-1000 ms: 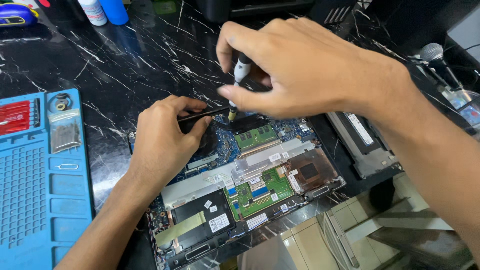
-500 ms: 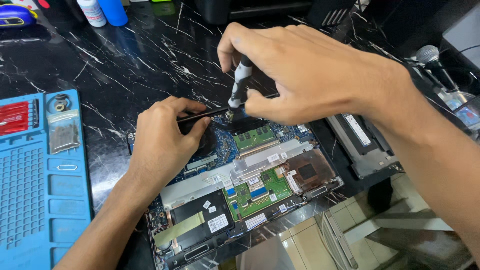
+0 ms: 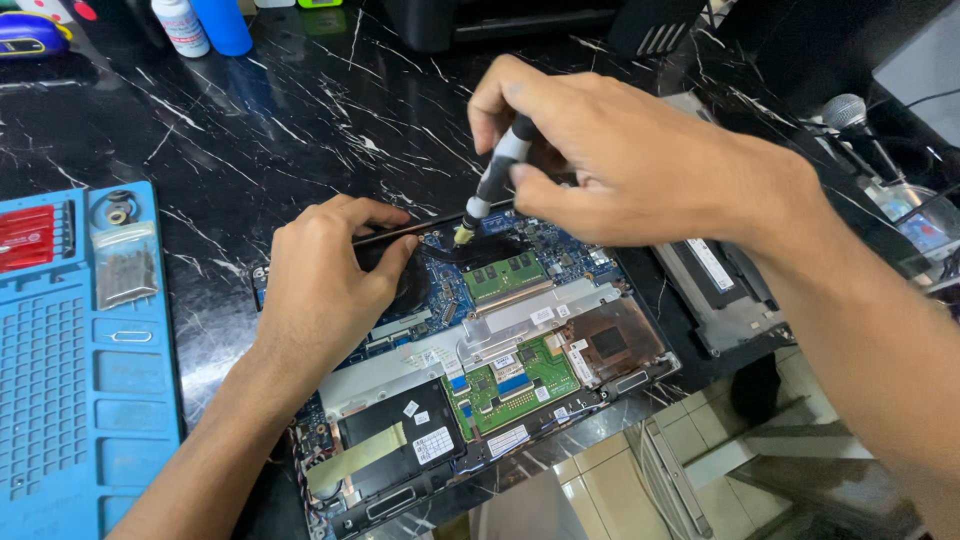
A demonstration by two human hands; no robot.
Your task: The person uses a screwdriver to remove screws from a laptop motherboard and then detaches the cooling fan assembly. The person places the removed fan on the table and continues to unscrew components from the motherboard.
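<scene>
An opened laptop (image 3: 520, 370) lies on the black marble table (image 3: 300, 120) with its circuit boards, green memory module (image 3: 505, 277) and flat black drive (image 3: 395, 435) exposed. My right hand (image 3: 620, 160) grips a black-and-silver screwdriver (image 3: 492, 180), tip down on the board's far edge near the fan. My left hand (image 3: 320, 285) rests on the laptop's left part, fingers curled over the fan area and pressing the chassis edge.
A blue repair mat (image 3: 60, 400) with a red tool and small parts lies at the left. Bottles (image 3: 205, 25) stand at the far left. A removed black battery or cover (image 3: 715, 285) sits right of the laptop; a microphone (image 3: 850, 115) farther right. The table's front edge runs under the laptop.
My right hand and the screwdriver have shifted slightly and turned, the tip staying at the same spot on the board. My left hand stays put.
</scene>
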